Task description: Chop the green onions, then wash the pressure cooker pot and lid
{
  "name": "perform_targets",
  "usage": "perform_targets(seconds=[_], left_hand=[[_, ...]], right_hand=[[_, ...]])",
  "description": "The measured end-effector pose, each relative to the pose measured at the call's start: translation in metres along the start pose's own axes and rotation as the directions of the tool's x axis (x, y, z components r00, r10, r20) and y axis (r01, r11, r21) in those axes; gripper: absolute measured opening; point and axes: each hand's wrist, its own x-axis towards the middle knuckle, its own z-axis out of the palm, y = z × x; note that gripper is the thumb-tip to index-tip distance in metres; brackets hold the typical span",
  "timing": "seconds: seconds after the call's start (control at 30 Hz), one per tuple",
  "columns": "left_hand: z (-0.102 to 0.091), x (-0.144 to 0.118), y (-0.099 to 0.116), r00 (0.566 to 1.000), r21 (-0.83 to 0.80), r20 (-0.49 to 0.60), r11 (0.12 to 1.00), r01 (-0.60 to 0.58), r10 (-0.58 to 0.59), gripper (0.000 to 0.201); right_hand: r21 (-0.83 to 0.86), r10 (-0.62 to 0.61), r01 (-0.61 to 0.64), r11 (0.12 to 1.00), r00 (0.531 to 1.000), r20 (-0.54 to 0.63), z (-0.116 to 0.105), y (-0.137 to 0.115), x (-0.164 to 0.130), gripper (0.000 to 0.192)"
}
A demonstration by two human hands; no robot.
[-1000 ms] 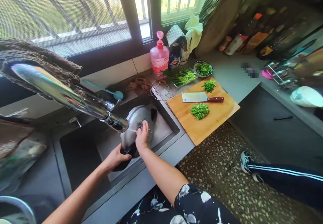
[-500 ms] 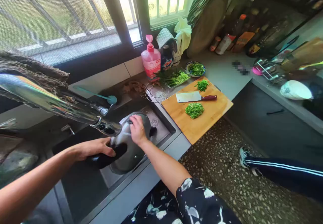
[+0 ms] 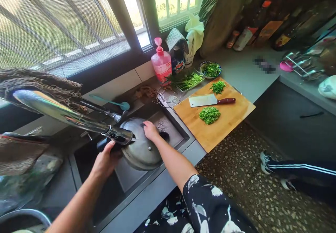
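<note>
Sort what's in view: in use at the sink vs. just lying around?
In use: lid, left hand on its handle, right hand with scrubber, faucet, sink.
Lying about: cleaver, board, chopped greens, soap bottle, bowl.

A round, grey metal pan with a black handle sits turned bottom-up in the dark sink, dome side showing, a small rivet near its middle. It tilts toward the near edge, handle pointing left, under the chrome tap spout. A dark steel-wool scourer presses on its far rim.
</note>
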Motion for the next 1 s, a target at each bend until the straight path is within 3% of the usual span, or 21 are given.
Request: perform_targets(seconds=[0.07, 0.17, 0.2, 0.33, 0.37, 0.43, 0.53, 0.6, 0.7, 0.77, 0.9, 1.0], left_hand=[[0.004, -0.001, -0.01, 1.0, -0.073, 0.0, 0.997, 0.001, -0.001, 0.03], [0.004, 0.003, -0.013, 0.996, -0.089, 0.092, 0.996, 0.016, -0.008, 0.034], [0.003, 0.004, -0.012, 0.993, -0.081, 0.119, 0.997, 0.008, 0.002, 0.034], [0.001, 0.007, -0.012, 0.989, -0.085, 0.148, 0.996, -0.016, 0.028, 0.028], [0.001, 0.007, -0.012, 0.987, -0.094, 0.158, 0.996, -0.008, 0.022, 0.027], [0.002, 0.007, -0.013, 0.983, -0.107, 0.184, 0.994, 0.011, 0.009, 0.029], [0.003, 0.008, -0.013, 0.975, -0.082, 0.221, 0.996, 0.022, -0.004, 0.031], [0.002, 0.009, -0.011, 0.976, -0.059, 0.217, 0.998, 0.024, -0.011, 0.033], [0.004, 0.008, -0.009, 0.983, -0.038, 0.184, 0.999, 0.025, -0.018, 0.035], [0.008, 0.006, -0.008, 0.984, -0.029, 0.178, 0.999, 0.019, -0.013, 0.037], [0.016, 0.003, -0.007, 0.986, -0.01, 0.163, 1.0, -0.027, 0.028, 0.044], [0.019, 0.003, -0.006, 0.994, 0.031, 0.107, 0.999, -0.014, 0.01, 0.047]], right_hand=[[0.017, -0.132, 0.131, 0.991, 0.991, 0.019, 0.007, -0.011, -0.008, 0.038], [0.051, -0.326, 0.323, 0.945, 0.942, 0.08, 0.006, -0.021, -0.01, 0.04], [0.033, -0.311, 0.309, 0.95, 0.946, 0.087, 0.002, -0.023, -0.008, 0.041], [-0.085, -0.06, 0.059, 0.995, 0.998, -0.002, -0.014, -0.024, -0.008, 0.042], [-0.081, -0.082, 0.081, 0.993, 0.997, -0.01, -0.016, -0.026, -0.011, 0.041], [-0.045, -0.24, 0.241, 0.969, 0.97, 0.027, -0.016, -0.034, -0.018, 0.036], [-0.003, -0.428, 0.435, 0.9, 0.887, 0.172, -0.019, -0.047, -0.024, 0.021], [-0.007, -0.434, 0.446, 0.895, 0.873, 0.224, -0.026, -0.049, -0.027, 0.017], [-0.045, -0.346, 0.355, 0.934, 0.928, 0.14, -0.036, -0.046, -0.03, 0.017], [-0.053, -0.344, 0.353, 0.934, 0.93, 0.128, -0.039, -0.046, -0.029, 0.015], [-0.01, -0.496, 0.519, 0.855, 0.822, 0.281, -0.047, -0.047, -0.019, 0.012], [-0.055, -0.499, 0.539, 0.84, 0.809, 0.311, -0.055, -0.044, -0.015, 0.009]])
